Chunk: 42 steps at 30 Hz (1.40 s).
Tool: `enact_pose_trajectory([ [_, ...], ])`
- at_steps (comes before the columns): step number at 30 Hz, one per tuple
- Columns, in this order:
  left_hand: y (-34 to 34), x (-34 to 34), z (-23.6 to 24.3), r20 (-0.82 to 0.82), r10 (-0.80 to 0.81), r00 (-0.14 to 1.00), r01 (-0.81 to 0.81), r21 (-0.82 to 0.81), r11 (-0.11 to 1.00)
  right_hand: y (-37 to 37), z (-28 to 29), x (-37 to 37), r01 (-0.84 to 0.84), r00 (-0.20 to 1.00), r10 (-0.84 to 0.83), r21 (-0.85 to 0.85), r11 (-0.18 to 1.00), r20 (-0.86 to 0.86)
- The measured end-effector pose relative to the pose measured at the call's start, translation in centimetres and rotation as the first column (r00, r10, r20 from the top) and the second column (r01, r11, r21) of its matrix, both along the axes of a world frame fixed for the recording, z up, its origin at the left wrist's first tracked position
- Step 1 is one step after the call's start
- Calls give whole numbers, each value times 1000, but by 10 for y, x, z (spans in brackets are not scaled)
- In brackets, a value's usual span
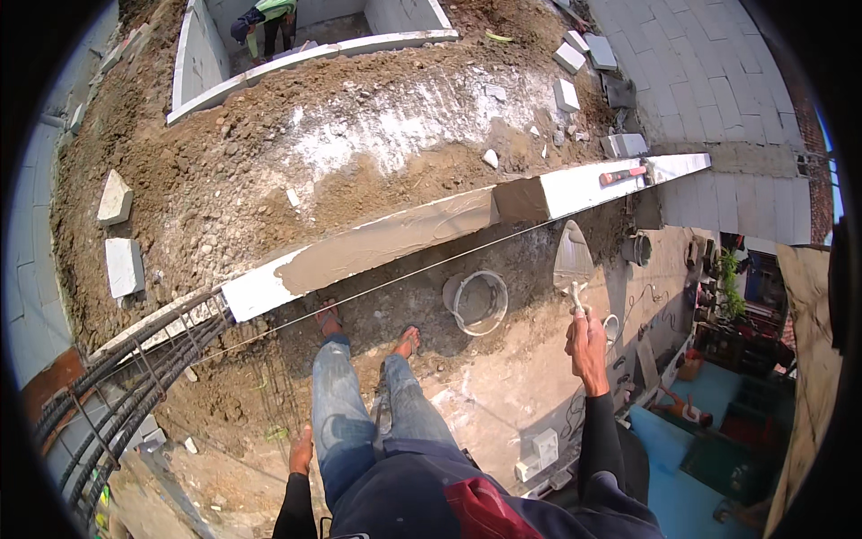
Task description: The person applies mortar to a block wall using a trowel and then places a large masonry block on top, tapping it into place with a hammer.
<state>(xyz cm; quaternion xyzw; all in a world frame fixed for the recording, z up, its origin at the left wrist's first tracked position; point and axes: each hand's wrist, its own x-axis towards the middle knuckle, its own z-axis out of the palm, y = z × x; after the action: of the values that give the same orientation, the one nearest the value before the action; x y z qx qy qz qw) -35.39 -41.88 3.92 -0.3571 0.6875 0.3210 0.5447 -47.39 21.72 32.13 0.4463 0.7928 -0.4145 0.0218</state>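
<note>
Below, a round bucket point(452, 295) holds grey mortar point(479, 307).

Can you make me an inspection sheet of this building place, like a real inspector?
Surface: white wall top, partly covered with grey mortar.
Job's things: trowel in hand; bucket on the ground beside the wall.
Clutter: loose white block on the soil, more elsewhere.
Hands: right hand has its fingers around the trowel's handle; left hand beside the leg, grip unclear.
Cables: thin dark cord on the ground, right.
Surroundings: co-worker bending inside low walls.
</note>
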Motion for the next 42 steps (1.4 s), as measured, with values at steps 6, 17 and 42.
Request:
enact_pose_trajectory([
  [6, -5, -22, 11, -104, 62, 993, -55, 70, 996, 75, 83, -219, -694, 623, 594, 710, 120, 508],
  [17, -17, 23, 65, 129, 375, 918, -357, -144, 923, 146, -146, -361, -986, 59, 280, 99, -131, 958],
  [42, 48, -11, 19, -42, 177, 983, -175, 42, 984, 96, 101, -77, -631, 720, 592, -15, 776, 363],
])
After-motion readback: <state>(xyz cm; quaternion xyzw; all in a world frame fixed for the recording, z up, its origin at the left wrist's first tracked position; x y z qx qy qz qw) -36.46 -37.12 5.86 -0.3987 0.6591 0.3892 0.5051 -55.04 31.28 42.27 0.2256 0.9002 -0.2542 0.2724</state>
